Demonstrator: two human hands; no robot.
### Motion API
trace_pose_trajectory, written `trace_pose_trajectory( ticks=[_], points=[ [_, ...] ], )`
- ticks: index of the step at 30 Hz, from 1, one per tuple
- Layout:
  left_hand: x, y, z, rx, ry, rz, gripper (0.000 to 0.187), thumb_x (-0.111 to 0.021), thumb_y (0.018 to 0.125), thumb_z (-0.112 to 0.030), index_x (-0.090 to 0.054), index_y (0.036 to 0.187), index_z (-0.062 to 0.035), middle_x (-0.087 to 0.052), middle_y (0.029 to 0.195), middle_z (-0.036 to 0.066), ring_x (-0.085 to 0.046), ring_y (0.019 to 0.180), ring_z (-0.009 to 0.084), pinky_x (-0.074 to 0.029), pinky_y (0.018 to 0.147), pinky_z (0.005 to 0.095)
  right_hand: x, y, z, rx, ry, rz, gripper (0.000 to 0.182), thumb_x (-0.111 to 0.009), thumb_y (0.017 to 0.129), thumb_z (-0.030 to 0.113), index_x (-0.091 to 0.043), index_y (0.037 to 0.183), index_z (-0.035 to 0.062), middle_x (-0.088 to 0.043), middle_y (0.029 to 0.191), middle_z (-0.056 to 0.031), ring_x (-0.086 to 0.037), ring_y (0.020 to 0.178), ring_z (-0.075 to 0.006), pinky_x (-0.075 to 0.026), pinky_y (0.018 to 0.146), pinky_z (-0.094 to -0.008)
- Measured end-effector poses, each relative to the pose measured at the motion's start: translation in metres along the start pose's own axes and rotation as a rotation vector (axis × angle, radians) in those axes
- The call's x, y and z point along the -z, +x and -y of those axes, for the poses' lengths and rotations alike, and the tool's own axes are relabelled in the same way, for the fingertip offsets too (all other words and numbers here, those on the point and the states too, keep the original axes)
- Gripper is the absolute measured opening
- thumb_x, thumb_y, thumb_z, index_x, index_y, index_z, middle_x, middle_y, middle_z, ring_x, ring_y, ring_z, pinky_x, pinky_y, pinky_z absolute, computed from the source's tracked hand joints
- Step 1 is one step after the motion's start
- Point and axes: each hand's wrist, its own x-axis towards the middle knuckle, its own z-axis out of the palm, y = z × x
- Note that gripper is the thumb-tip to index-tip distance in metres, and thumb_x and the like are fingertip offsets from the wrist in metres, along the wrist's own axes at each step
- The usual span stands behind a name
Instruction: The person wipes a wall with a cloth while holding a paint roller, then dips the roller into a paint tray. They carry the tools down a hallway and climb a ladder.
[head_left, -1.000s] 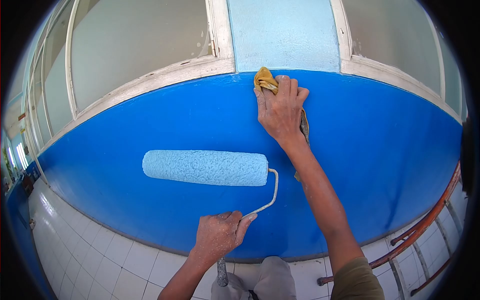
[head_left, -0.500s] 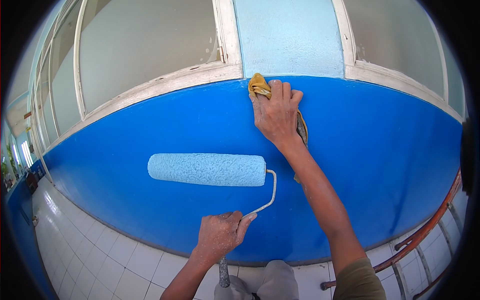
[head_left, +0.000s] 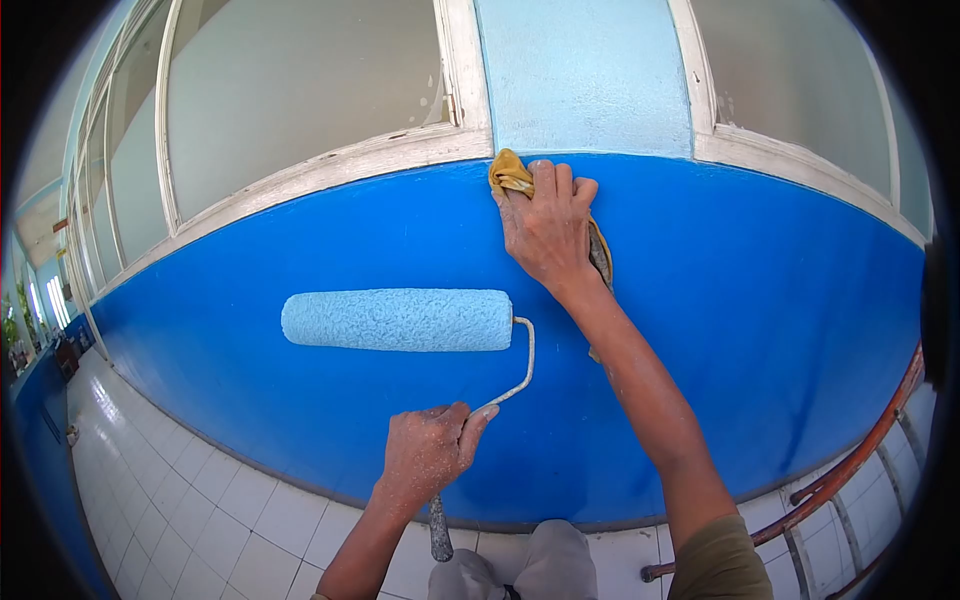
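Observation:
My left hand (head_left: 432, 445) is closed around the handle of a paint roller (head_left: 398, 320). Its wide sleeve is coated in light blue paint and lies level across the view, in front of the blue wall (head_left: 690, 320). A bent wire frame runs from the sleeve's right end down to my grip. Higher up, my right hand (head_left: 548, 220) presses a yellowish-brown rag (head_left: 509, 172) against the wall, right at the edge between the blue and the light blue panel (head_left: 590, 75). Part of the rag hangs down behind my wrist. Paint specks cover both hands.
White-framed windows (head_left: 310, 100) flank the light blue panel on both sides. At the lower right stands a reddish-brown handrail (head_left: 850, 465) with grey bars. White floor tiles (head_left: 215, 490) run along the base of the wall.
My left hand and the roller have moved slightly up and to the left. The right hand with the rag has shifted a little left along the paint edge.

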Motion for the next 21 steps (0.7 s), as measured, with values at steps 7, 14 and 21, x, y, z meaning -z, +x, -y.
trace_pose_trajectory(
  ticks=[7,14,21],
  points=[
    [-0.011,0.002,-0.023,0.05,-0.017,-0.018,0.044,-0.07,0.097,-0.025,-0.056,0.059,-0.0062,-0.044,0.044,0.004,-0.036,0.034,0.0157,-0.028,0.038,0.034,0.022,-0.009,-0.001,-0.037,0.783,-0.114,0.024,-0.072,0.091,0.024,-0.073,0.089,0.0,-0.055,0.108,-0.0149,-0.05,0.101,-0.029,-0.035,0.085,-0.0454],
    [0.016,-0.02,0.007,0.121,0.011,-0.028,0.044,-0.07,0.096,-0.019,-0.053,0.058,-0.005,-0.044,0.045,0.007,-0.036,0.035,0.0173,-0.027,0.039,0.0346,0.068,-0.076,0.023,-1.094,1.6,0.041,0.021,-0.073,0.093,0.016,-0.066,0.1,-0.0031,-0.068,0.086,-0.0105,-0.065,0.072,-0.0172,-0.053,0.064,-0.0314],
    [0.016,-0.022,0.012,0.125,0.051,-0.063,0.046,-0.069,0.097,-0.025,-0.053,0.058,-0.0065,-0.043,0.043,0.005,-0.032,0.034,0.0184,-0.024,0.038,0.0361,0.109,-0.061,-0.055,-0.97,1.34,0.09,0.017,-0.073,0.092,0.012,-0.066,0.099,-0.0015,-0.066,0.081,-0.0072,-0.06,0.058,-0.0105,-0.051,0.049,-0.0278]
  ],
)
